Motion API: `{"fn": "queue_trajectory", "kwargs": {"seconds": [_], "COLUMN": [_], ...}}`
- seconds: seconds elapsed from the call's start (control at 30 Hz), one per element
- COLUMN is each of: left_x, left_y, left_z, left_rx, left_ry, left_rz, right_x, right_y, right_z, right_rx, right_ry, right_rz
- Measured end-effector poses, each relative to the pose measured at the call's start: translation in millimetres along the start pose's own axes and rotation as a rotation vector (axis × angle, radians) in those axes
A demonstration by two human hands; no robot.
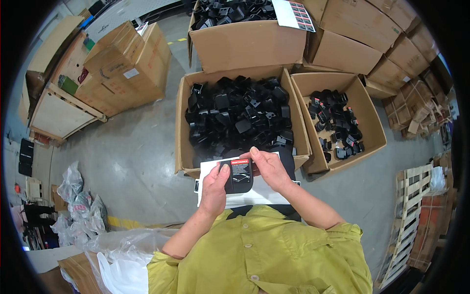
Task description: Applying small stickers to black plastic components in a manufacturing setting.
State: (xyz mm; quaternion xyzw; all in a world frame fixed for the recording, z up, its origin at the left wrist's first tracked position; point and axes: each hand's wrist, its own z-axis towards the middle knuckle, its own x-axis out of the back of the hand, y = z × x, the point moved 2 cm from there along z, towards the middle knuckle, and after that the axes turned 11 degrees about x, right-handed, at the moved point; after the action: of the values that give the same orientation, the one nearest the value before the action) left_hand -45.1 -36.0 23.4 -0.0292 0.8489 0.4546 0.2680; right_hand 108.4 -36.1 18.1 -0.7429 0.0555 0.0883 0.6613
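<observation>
My left hand [215, 184] grips a flat black plastic part [242, 186] with rounded corners, its thumb lying across the front. A black label [241, 170] with a red header and white print sits on the part's face. Closed at the part's upper right corner is my right hand [269, 168], thumb and forefinger together. Whether they pinch the label's edge or the part itself is hard to make out. Below both hands lies a white sheet [264, 194], partly hidden by the part and my wrists.
A large cardboard box [181, 117] full of black plastic parts [240, 110] stands just ahead. A smaller open box [374, 132] with fewer parts adjoins it at right. Another filled box [247, 46] is behind. Plastic bags [81, 203] lie left; a wooden pallet [409, 215] leans right.
</observation>
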Motion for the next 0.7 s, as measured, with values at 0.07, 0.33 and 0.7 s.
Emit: {"fn": "queue_trajectory", "kwargs": {"seconds": [0.07, 0.33, 0.7], "left_x": [-1, 3, 79], "left_y": [0, -9, -9], "left_z": [1, 16, -2], "left_rx": [-0.005, -0.180, -0.171], "left_ry": [0.022, 0.084, 0.411], "left_rz": [0.028, 0.375, 0.377], "right_x": [5, 62, 216], "right_y": [3, 31, 44], "right_z": [-3, 2, -8], "right_rx": [-0.029, 0.004, -0.043], "right_ry": [0.006, 0.209, 0.700], "right_rz": [0.087, 0.049, -0.100]}}
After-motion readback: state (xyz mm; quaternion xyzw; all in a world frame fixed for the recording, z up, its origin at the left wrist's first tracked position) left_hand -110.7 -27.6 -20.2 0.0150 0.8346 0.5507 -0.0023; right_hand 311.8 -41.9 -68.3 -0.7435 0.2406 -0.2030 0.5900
